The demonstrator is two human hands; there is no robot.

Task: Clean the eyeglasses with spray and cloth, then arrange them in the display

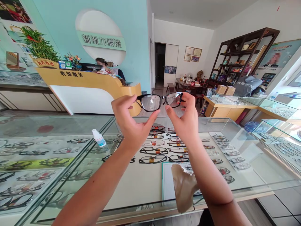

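Note:
A pair of black-framed eyeglasses (pixel 151 102) is held up in front of me, above the glass display case. My left hand (pixel 131 117) is closed on its left side, with the thumb below the left lens. On the other side, my right hand (pixel 185 119) grips the frame near the right lens, thumb beneath it. Below my hands, rows of eyeglasses (pixel 154 150) lie in the case area. A brown cleaning cloth (pixel 182 188) hangs over the near edge by my right forearm, partly over a white sheet with a teal edge (pixel 166 179). A small white bottle (pixel 99 138) stands to the left.
The glass display case (pixel 131 201) spans the front, with another case (pixel 47 125) adjoining at left. Beyond stands a yellow and white counter (pixel 91 97) with a person (pixel 103 64) behind it. A dark shelf (pixel 240 53) and more glass cases (pixel 277 106) are at right.

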